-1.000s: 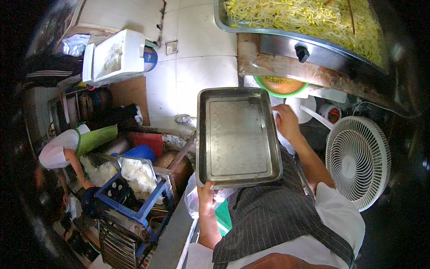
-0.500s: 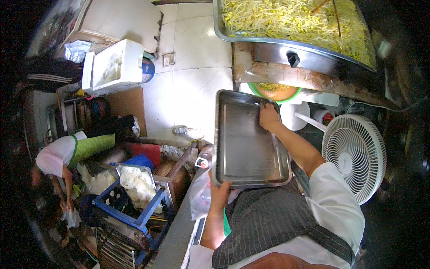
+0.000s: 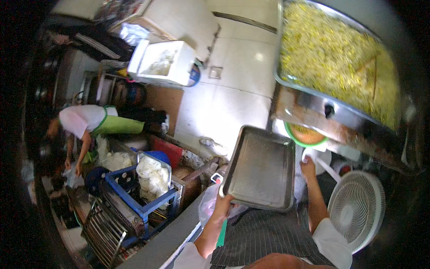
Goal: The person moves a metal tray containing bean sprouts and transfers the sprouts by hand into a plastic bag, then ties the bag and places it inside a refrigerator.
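My L hand (image 3: 221,207) clamps the metal tray (image 3: 261,168) by its near L corner, in front of my striped apron (image 3: 268,233), long axis running away from me; my R hand (image 3: 308,168) is just off its R side, fingers too blurry to tell, apart vs. together.

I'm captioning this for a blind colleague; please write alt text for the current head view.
A person's left hand holds a dark metal tray by its near left corner, while the right hand is off it, near a white fan. Yellow sprouts fill a larger tray at upper right; at left, a co-worker bends forward.
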### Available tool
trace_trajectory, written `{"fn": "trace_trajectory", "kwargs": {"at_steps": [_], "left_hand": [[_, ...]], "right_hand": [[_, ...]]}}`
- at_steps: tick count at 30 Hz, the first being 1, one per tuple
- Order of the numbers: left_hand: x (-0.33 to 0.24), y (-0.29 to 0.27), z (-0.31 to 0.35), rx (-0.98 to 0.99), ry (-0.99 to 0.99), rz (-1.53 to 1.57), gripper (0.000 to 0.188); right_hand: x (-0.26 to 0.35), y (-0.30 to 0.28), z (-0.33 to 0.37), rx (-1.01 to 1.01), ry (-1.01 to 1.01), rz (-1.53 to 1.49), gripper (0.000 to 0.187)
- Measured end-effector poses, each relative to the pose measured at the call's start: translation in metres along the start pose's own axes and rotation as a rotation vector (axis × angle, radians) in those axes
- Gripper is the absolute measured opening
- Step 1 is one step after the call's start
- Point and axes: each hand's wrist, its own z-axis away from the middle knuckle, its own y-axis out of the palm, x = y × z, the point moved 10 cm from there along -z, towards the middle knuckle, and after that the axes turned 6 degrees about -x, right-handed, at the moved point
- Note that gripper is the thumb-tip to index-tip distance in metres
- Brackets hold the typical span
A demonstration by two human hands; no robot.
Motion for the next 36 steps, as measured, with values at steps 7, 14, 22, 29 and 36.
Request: {"fn": "trace_trajectory", "kwargs": {"at_steps": [7,14,22,29,36], "left_hand": [[0.003,-0.116,0.003,-0.245,0.094,0.303,0.010],[-0.092,-0.116,-0.063,-0.234,0.245,0.594,0.010],[-0.321,-0.111,-0.143,0.038,0.528,0.559,0.028],[-0.456,-0.141,-0.155,-0.063,0.818,0.170,0.055],[-0.441,-0.142,-0.188,-0.058,0.743,0.262,0.032]], "right_hand": [[0.122,0.091,0.109,0.908,0.095,-0.783,0.058],[0.346,0.072,0.138,1.152,-0.059,-1.004,0.058],[0.541,0.080,0.066,0.750,-0.197,-1.142,0.038],[0.755,0.096,0.009,0.736,-0.342,-1.301,0.030],[0.996,0.151,-0.129,0.561,-0.381,-1.446,0.027]]}}
